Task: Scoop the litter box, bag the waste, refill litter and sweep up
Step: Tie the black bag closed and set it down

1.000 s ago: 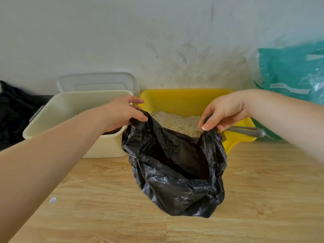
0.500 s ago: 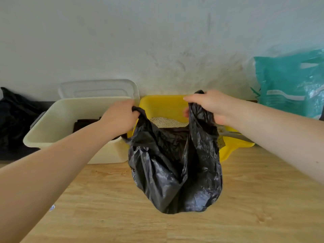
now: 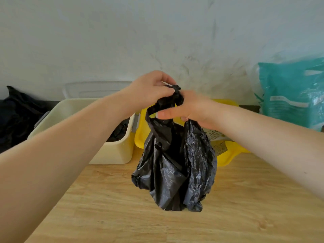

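Observation:
A black plastic waste bag (image 3: 177,165) hangs above the wooden floor, its top gathered into a twisted bunch. My left hand (image 3: 149,90) pinches the bunched top of the bag from the left. My right hand (image 3: 191,107) grips the bag's neck just below, thumb across the front. Behind the bag stands the yellow litter box (image 3: 228,155), mostly hidden; a patch of litter and a grey scoop (image 3: 216,135) show beside my right wrist.
A cream plastic bin (image 3: 114,153) with dark contents stands left of the litter box, its clear lid (image 3: 94,89) leaning on the wall behind. A teal litter sack (image 3: 291,95) stands at right. A black bag (image 3: 15,111) lies at far left. Wooden floor (image 3: 245,207) spreads in front.
Both hands came together from holding the bag's mouth wide apart. The bag's top is now gathered and twisted shut, and the bag is lifted higher.

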